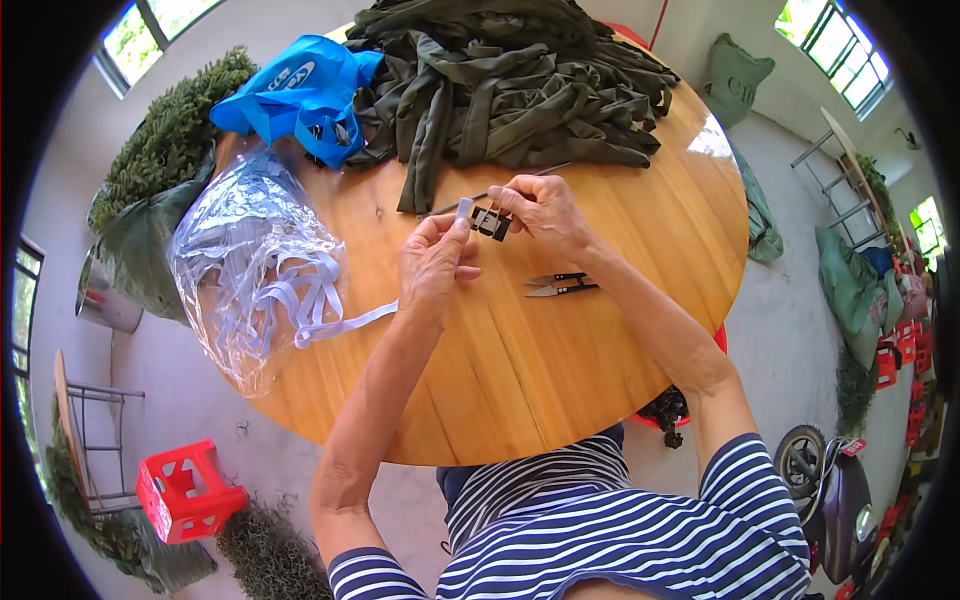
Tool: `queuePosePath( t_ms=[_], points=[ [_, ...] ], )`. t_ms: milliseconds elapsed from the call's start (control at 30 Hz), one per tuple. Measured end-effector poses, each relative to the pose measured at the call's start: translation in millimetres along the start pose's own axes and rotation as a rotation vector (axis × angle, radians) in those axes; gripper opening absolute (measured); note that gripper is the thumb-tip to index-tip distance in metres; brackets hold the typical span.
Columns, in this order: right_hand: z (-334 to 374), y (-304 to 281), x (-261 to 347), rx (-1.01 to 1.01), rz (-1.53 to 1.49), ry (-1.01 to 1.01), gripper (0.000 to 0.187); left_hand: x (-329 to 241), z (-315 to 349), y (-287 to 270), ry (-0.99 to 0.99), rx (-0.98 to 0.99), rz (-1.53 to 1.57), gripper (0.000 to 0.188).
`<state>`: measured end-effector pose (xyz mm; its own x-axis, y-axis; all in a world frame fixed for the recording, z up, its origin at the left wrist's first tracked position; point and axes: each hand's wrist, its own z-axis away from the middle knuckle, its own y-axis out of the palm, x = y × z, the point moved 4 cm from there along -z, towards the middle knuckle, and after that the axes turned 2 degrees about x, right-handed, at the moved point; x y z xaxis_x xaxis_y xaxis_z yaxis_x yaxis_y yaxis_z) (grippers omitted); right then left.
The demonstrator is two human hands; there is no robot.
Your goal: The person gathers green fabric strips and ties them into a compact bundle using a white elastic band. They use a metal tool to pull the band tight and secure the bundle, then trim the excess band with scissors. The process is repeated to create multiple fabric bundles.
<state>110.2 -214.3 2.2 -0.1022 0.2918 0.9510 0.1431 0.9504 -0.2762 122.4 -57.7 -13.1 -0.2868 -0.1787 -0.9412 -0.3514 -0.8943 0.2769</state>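
Near the middle of the round wooden table, my left hand (435, 258) is closed on the end of a flat white strap (463, 209), pinched upright between thumb and fingers. My right hand (546, 212) pinches a small black rectangular piece with a pale patch (490, 222), close beside the strap end. Whether the strap touches this piece, I cannot tell. A length of the white strap (360, 322) lies behind my left wrist and leads to a clear plastic bag (225, 225) at left. Black-handled thread snips (560, 286) rest below my right hand.
A large heap of dark green fabric strips (520, 95) covers the table's far side, beside a blue bag (300, 90). A thin dark rod-like item (545, 171) lies beyond my hands. Green bundles (170, 140) stand at left; a red stool (190, 490) is on the floor.
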Motion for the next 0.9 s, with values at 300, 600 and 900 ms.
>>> queuePosePath(
  t_ms=[300,600,900],
  points=[
    [14,-3,16,-0.033,0.130,0.058,0.063,1,12,8,0.049,0.267,-0.113,0.020],
    [21,10,16,0.300,0.147,0.347,0.077,-1,22,11,0.101,0.299,-0.136,0.019],
    [15,-7,21,0.001,-0.180,0.112,0.052,-26,33,6,0.052,0.236,-0.206,0.020]
  ],
)
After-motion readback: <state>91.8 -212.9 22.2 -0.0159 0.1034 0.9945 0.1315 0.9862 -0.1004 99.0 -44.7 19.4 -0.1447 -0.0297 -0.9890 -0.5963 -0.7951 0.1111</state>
